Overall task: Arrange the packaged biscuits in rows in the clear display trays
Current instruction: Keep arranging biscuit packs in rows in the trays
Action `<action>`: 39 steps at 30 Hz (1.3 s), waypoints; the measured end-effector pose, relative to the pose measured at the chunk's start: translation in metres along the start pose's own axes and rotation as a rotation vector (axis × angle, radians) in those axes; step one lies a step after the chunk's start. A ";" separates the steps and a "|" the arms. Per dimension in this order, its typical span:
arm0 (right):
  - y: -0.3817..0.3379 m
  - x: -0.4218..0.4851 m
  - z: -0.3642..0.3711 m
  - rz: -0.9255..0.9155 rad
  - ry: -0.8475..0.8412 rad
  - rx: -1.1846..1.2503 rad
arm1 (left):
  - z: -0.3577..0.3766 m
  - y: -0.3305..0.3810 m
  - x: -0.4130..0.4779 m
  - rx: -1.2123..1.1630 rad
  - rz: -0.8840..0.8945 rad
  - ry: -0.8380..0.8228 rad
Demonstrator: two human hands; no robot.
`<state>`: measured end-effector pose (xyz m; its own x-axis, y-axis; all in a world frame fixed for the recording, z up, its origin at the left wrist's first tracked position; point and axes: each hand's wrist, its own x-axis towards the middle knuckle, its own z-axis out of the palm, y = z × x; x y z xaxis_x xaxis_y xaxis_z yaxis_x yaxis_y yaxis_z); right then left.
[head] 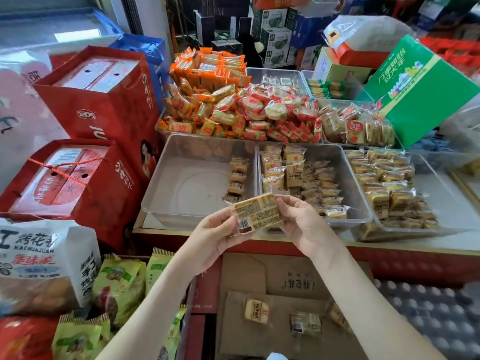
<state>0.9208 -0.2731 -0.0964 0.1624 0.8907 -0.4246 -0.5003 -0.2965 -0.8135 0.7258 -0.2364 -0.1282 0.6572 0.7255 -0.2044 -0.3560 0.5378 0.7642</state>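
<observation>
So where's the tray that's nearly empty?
In the head view, the nearly empty tray sits left of centre, between the red gift bag on its left and a fuller tray on its right.

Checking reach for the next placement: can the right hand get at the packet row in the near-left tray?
Likely yes: the packet row lies unobstructed in the open tray past the right hand, which holds a biscuit packet with the left hand.

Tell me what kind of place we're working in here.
Probably a small snack or grocery shop: clear trays of loose wrapped biscuits, red gift bags at left, and boxed goods piled behind. The left hand and right hand hold a biscuit packet.
</observation>
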 end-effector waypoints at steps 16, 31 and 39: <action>-0.004 0.077 -0.067 -0.295 0.165 -1.169 | 0.041 -0.022 0.117 0.455 -0.106 0.047; 0.004 0.142 -0.113 0.031 -0.088 -1.293 | -0.009 -0.042 0.219 2.096 -0.038 0.024; -0.002 0.149 -0.113 0.194 -0.120 -1.257 | 0.004 -0.041 0.219 2.229 0.148 -0.008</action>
<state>1.0420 -0.1790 -0.2026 0.0673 0.8022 -0.5932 0.6486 -0.4870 -0.5850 0.8871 -0.1010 -0.2015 0.7090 0.6980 -0.1006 0.7030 -0.7108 0.0222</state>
